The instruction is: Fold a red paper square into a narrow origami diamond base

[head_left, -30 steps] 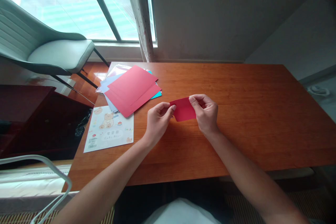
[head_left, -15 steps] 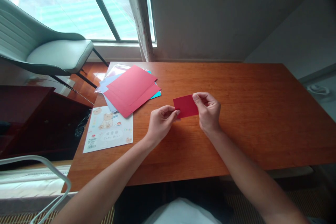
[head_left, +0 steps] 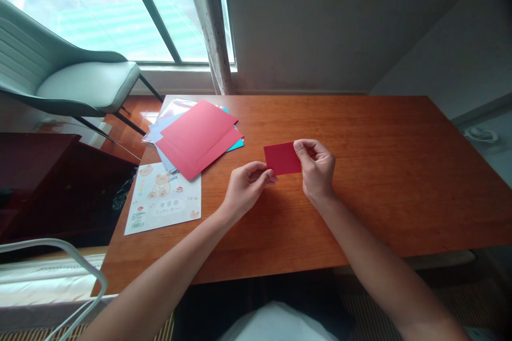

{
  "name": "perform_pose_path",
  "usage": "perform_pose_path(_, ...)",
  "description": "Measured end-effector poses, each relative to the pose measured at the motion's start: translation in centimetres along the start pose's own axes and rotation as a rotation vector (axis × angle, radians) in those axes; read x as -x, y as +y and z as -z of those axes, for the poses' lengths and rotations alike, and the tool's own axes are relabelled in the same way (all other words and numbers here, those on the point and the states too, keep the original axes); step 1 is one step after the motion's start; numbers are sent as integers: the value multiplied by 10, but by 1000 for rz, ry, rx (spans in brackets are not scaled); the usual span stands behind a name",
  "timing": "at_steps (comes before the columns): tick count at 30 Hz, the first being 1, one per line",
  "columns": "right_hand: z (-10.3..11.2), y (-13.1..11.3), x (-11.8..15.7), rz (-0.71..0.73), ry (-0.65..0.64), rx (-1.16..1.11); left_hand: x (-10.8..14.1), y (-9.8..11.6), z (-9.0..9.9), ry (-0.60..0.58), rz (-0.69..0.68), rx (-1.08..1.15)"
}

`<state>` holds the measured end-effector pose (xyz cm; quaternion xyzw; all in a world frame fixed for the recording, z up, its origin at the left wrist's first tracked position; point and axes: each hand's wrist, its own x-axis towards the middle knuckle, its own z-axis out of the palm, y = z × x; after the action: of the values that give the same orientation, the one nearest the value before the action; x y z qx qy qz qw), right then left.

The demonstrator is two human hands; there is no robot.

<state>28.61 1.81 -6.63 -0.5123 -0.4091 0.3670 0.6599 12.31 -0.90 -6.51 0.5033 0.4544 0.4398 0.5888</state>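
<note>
A small red paper rectangle (head_left: 282, 159) is held up above the wooden table between both hands. My left hand (head_left: 248, 184) pinches its lower left corner between thumb and fingertips. At its upper right edge, my right hand (head_left: 318, 168) grips the paper with the thumb in front and the fingers curled behind. Large red sheets (head_left: 200, 136) lie stacked over pale blue and turquoise sheets at the table's far left corner. Below them rests a white pad with printed bears (head_left: 164, 200).
The wooden table (head_left: 384, 170) stretches to the right. Beyond its left side stand a grey-green chair (head_left: 90, 82) and a dark red cabinet (head_left: 36, 170). A curtain (head_left: 210, 21) hangs by the window. A white curved tube (head_left: 76, 256) is at the lower left.
The red paper's lower edge has tilted slightly, and my left fingertips show a little more beneath it. Both hands keep their hold. The view has shifted slightly.
</note>
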Motion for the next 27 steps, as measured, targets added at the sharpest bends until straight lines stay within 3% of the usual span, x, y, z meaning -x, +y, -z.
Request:
perform_pose_path(11,1,0,0,-18,-23,11,1,7,4,-107,32,-72)
perform_pose_path(18,-1,-2,7,-60,-159,67,-4,15,12,126,-86,-106)
perform_pose_path(27,-3,2,11,-120,-247,68,-4,21,19,142,-71,-76)
